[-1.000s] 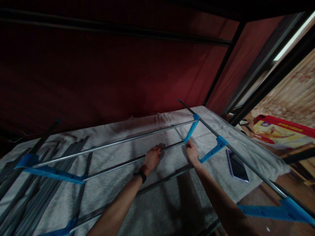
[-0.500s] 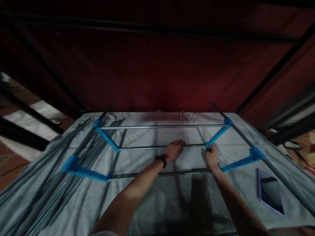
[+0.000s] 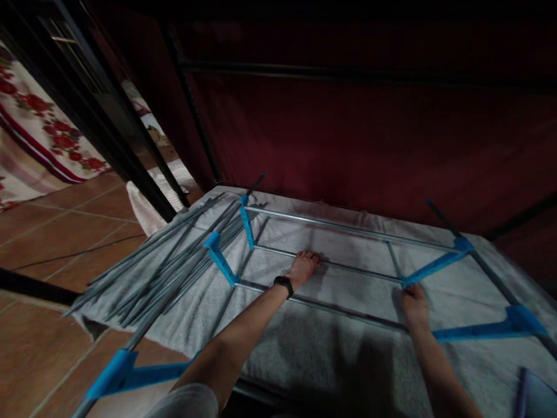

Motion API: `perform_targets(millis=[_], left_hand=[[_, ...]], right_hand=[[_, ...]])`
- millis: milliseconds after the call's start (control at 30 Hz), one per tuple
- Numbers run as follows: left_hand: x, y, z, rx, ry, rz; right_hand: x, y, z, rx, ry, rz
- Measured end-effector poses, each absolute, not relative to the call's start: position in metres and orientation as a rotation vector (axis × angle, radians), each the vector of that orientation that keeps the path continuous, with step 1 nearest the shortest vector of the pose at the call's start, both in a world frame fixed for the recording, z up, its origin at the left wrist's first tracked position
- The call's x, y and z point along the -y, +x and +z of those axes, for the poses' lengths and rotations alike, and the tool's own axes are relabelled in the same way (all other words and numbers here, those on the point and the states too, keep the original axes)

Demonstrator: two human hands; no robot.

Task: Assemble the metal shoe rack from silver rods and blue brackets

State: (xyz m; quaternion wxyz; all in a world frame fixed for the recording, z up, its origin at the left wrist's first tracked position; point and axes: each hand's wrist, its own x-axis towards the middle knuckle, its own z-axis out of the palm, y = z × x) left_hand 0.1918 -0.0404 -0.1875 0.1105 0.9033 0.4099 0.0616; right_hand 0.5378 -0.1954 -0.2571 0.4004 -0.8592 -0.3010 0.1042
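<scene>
Head view: the left hand point(image 3: 302, 268) lies flat, fingers together, pressing the middle metal rod point(image 3: 348, 266), whose long axis runs left to right across the gray towel point(image 3: 331, 348). The right hand point(image 3: 414, 302) pinches the rod's right end at a blue connector point(image 3: 430, 268). Loose rods point(image 3: 174, 261) lie piled to the left.
</scene>
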Motion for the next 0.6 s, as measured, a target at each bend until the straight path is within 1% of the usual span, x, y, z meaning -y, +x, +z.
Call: perform_targets(millis=[100, 200, 400, 600], left_hand=[[0.035, 0.190, -0.186, -1.197, 2.636, 0.177], [0.031, 0.194, -0.188, -1.164, 2.622, 0.171], [0.027, 0.196, -0.195, -1.132, 2.613, 0.166], [0.026, 0.197, -0.200, -1.118, 2.605, 0.188]], right_hand=[[0.197, 0.538, -0.256, 0.717, -2.128, 0.332], [0.198, 0.538, -0.257, 0.773, -2.100, 0.315], [0.196, 0.540, -0.264, 0.739, -2.192, 0.270], [0.194, 0.537, -0.259, 0.736, -2.227, 0.271]])
